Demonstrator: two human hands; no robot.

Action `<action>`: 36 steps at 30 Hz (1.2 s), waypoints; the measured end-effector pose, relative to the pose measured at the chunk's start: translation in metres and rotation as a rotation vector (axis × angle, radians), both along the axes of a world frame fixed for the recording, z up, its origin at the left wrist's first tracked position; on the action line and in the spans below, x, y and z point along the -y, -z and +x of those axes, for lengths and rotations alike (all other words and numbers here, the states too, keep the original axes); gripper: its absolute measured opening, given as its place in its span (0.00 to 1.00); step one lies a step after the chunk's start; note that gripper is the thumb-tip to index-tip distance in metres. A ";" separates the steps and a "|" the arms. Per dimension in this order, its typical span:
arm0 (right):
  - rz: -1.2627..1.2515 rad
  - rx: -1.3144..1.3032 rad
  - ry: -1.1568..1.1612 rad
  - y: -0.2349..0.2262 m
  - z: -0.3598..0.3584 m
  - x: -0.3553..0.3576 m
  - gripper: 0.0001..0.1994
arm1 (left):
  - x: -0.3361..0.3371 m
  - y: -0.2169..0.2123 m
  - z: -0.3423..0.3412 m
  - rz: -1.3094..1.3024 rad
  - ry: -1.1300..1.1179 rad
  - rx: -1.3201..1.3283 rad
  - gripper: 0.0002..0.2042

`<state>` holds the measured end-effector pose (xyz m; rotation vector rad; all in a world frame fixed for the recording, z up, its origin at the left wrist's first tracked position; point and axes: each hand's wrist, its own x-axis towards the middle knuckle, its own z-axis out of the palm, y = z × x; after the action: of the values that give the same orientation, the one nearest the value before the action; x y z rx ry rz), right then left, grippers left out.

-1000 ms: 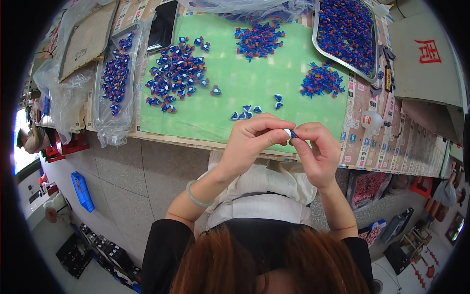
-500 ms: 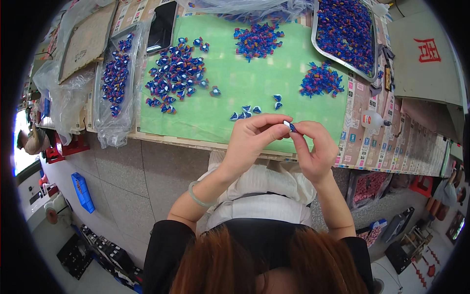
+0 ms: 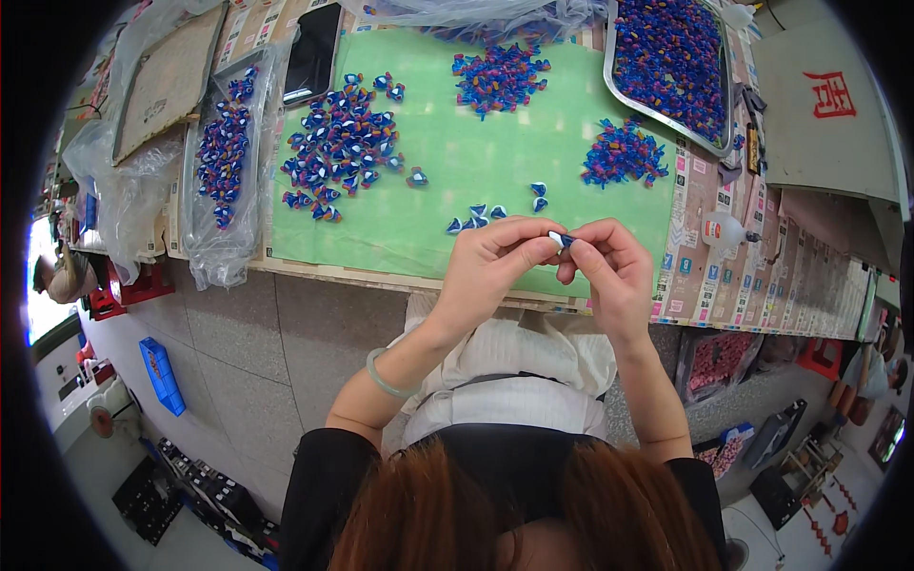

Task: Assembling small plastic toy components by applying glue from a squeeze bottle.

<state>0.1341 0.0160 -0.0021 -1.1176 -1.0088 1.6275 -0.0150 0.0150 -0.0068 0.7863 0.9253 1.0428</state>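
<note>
Between my fingertips is a small blue-and-white plastic piece (image 3: 560, 240), held above the near edge of the green mat (image 3: 457, 152). My left hand (image 3: 495, 265) pinches its white end between thumb and forefinger. From the other side, the thumb and fingers of my right hand (image 3: 617, 276) close on its dark blue end. Just beyond my left hand lie several loose blue-and-white pieces (image 3: 474, 219), and two more (image 3: 540, 196) sit a little farther right. The fingers partly cover the held piece, so its full shape is hidden.
Blue-white-orange pieces form a large pile (image 3: 343, 147) at left; smaller blue piles lie at the back (image 3: 500, 78) and right (image 3: 624, 154). A heaped metal tray (image 3: 609, 71) stands back right, near a small white bottle (image 3: 724, 230). A phone (image 3: 312, 52) and a bagged tray (image 3: 190, 219) are at left.
My right fingers have shifted their grip on the piece, the thumb now nearer its blue end and the other fingers curled beneath. My left hand has barely moved.
</note>
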 end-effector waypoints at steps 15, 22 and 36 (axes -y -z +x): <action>-0.165 -0.211 -0.017 -0.003 0.003 -0.003 0.03 | -0.001 0.008 -0.002 -0.153 0.017 0.125 0.09; 0.101 0.192 0.020 -0.011 -0.003 0.007 0.03 | -0.001 0.000 -0.001 -0.054 -0.003 0.027 0.09; 0.514 0.352 -0.033 -0.013 -0.002 0.006 0.04 | -0.002 -0.015 -0.009 -0.084 0.064 0.043 0.07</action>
<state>0.1326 0.0096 0.0112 -1.0447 -1.5734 1.1125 -0.0238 0.0171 0.0081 0.7163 0.8959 0.9550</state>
